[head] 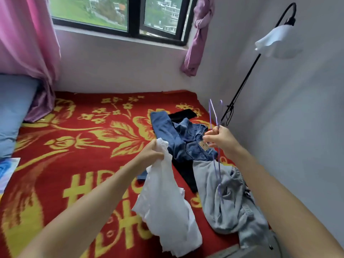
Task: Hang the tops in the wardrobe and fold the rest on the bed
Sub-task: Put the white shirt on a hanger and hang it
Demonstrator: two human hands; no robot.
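Observation:
My left hand (152,152) grips the top of a white top (165,207), which hangs from it down over the bed. My right hand (221,138) holds a thin purple wire hanger (214,116), which sticks up above the hand and runs down below it. On the red and yellow blanket (83,138) lie blue jeans (176,135), a dark garment (183,113) partly under them, and a grey garment (229,203) near the bed's right edge.
A window and pink curtains (28,38) stand behind the bed. A blue pillow (13,108) lies at the left. A black floor lamp (275,40) with a white shade stands in the right corner by the wall. The wardrobe is out of view.

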